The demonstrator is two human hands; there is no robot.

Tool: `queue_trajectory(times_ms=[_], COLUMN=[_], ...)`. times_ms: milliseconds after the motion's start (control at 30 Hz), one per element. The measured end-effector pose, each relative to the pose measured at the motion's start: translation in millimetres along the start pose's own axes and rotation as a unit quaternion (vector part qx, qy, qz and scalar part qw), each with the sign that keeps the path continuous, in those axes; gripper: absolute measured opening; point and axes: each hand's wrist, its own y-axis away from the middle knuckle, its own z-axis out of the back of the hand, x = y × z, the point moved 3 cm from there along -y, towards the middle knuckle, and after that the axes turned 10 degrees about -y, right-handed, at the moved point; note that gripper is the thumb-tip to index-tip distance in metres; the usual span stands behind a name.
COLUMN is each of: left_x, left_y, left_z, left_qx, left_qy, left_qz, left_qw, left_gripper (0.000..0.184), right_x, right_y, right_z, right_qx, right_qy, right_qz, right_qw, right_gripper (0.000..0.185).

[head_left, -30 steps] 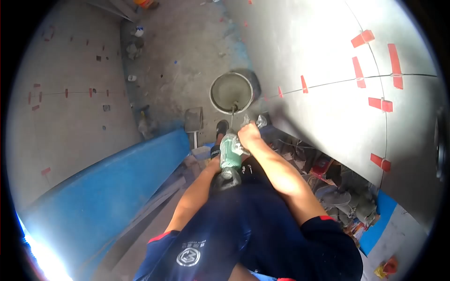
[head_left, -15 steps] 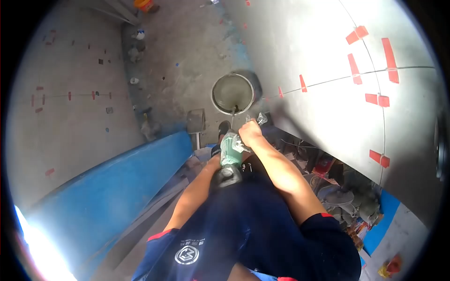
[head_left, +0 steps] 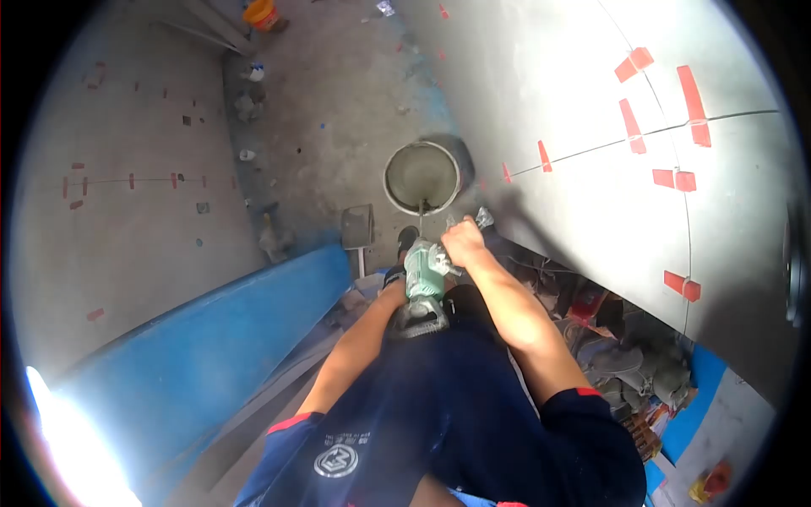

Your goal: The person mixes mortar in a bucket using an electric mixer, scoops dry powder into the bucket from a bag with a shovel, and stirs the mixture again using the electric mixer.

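Observation:
A green handheld electric mixer (head_left: 425,269), partly wrapped in clear plastic, is held in front of my body. Its shaft runs down into a round bucket (head_left: 462,160) of grey, wet-looking mix (head_left: 420,169). My right hand (head_left: 464,242) is closed around the mixer's side handle, with plastic wrapping showing just beyond the fist. On the other side, my left hand (head_left: 394,293) is against the mixer's body, its fingers mostly hidden behind the tool. The mixer's black rear grip (head_left: 422,317) is close to my shirt.
Large tiled walls with red clips (head_left: 694,106) rise on both sides. A blue panel (head_left: 228,313) runs along my left. A grey scoop-like container (head_left: 357,226) lies left of the bucket. Cluttered tools and shoes (head_left: 621,359) lie at right; an orange bucket (head_left: 261,14) stands far off.
The view has shifted slightly, so the bucket and mixer appear a little lower and to the right. Both hands stay on the mixer, with its shaft still in the bucket.

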Motion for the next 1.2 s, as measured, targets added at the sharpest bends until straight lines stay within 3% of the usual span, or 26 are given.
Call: queue_trajectory(times_ms=[133, 167, 267, 300, 400, 467, 533, 600, 1200], left_x=[10, 9, 18, 22, 12, -7, -17, -61, -71], left_y=[-11, -24, -28, -27, -29, -4, -1, 51, 37], left_z=[-7, -3, -12, -17, -3, 17, 23, 68, 58], left_qx=[-0.021, -0.005, 0.04, 0.047, 0.041, -0.023, 0.0, 0.031, 0.052], left_qy=[-0.021, -0.018, -0.033, -0.036, -0.034, -0.116, -0.12, -0.137, -0.096], left_qz=[-0.016, -0.019, -0.006, -0.013, -0.03, 0.045, 0.011, 0.072, 0.05], left_qw=[0.999, 1.0, 0.999, 0.998, 0.998, 0.992, 0.993, 0.987, 0.993], left_gripper=[0.058, 0.068, 0.075, 0.075, 0.074, 0.053, 0.055, 0.056, 0.057], right_x=[-1, -7, -10, -13, -15, -13, -24, -26, -39], right_y=[2, -3, 0, 5, 8, 16, 12, 17, 9], right_z=[-10, -8, -11, -11, -11, -12, -12, -12, -1], right_qx=[-0.006, -0.013, -0.037, -0.079, -0.031, -0.063, -0.066, -0.096, -0.112], right_qy=[-0.012, 0.0, -0.019, -0.041, -0.019, -0.027, -0.018, -0.029, 0.017], right_qz=[0.012, 0.017, 0.013, 0.026, 0.01, 0.014, -0.011, 0.009, 0.047], right_qw=[1.0, 1.0, 0.999, 0.996, 0.999, 0.998, 0.998, 0.995, 0.992], right_gripper=[0.015, 0.015, 0.016, 0.016, 0.017, 0.017, 0.016, 0.018, 0.014])
